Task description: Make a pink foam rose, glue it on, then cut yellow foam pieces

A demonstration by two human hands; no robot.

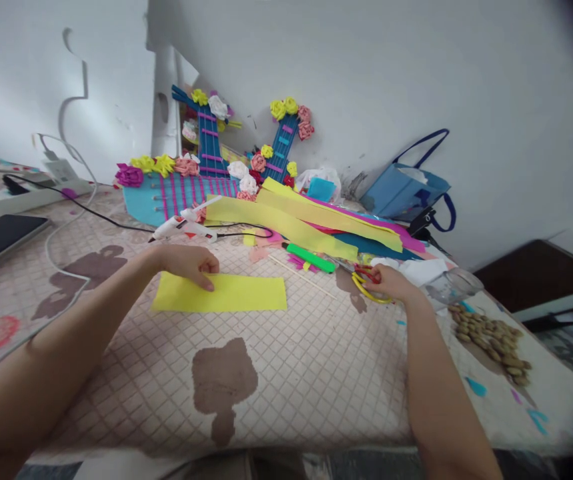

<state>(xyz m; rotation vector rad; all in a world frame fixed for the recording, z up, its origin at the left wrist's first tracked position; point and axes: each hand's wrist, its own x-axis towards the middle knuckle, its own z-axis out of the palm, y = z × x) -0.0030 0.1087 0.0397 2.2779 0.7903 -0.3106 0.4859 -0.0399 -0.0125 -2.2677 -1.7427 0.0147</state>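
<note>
A yellow paper strip lies flat on the patterned tablecloth. My left hand is over its left part, fingers curled and thumb tip pressed to the paper. To the right, my right hand grips the scissors by their red and yellow handles, the blades partly hidden beside a green marker-like tool. A thin wooden stick lies between my hands. Just beyond my left hand sits a white glue gun with its black cord.
Longer yellow paper strips are piled behind. Decorated blue guitar shapes with paper flowers lean at the wall. A phone and power strip are left; peanuts, a clear cup and a blue bag are right.
</note>
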